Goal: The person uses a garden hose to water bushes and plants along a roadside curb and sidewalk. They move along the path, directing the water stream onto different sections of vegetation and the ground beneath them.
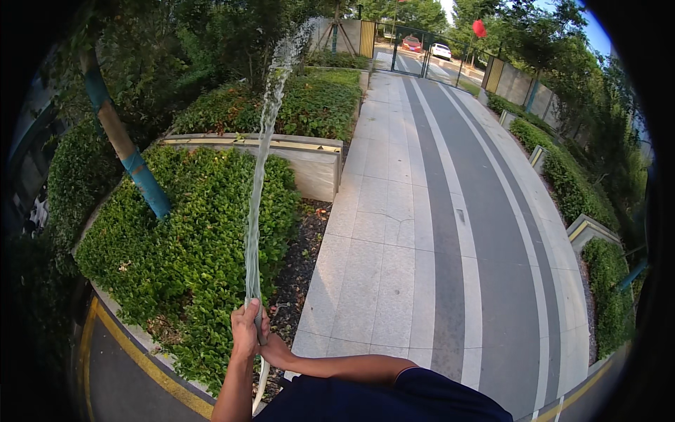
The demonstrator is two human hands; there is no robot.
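Observation:
A pale garden hose (263, 381) rises between my forearms, its end tipped upward. My left hand (245, 329) wraps round the hose close to its mouth, the thumb lying near the opening. Just below and to the right, my right hand (276, 351) is closed on the same hose; some of its fingers are hidden behind the left hand. A thick jet of water (259, 190) shoots up and away from the hose end, breaking into drops near the trees. Under the jet lies a clipped green hedge (204, 246).
A tree trunk wrapped in blue (144, 184) leans over the hedge. Behind it stands a low stone planter wall (318, 172). To the right runs a striped stone walkway (401, 232) up to a metal gate (409, 53), with parked cars beyond. A yellow-lined kerb (151, 369) edges the lower left.

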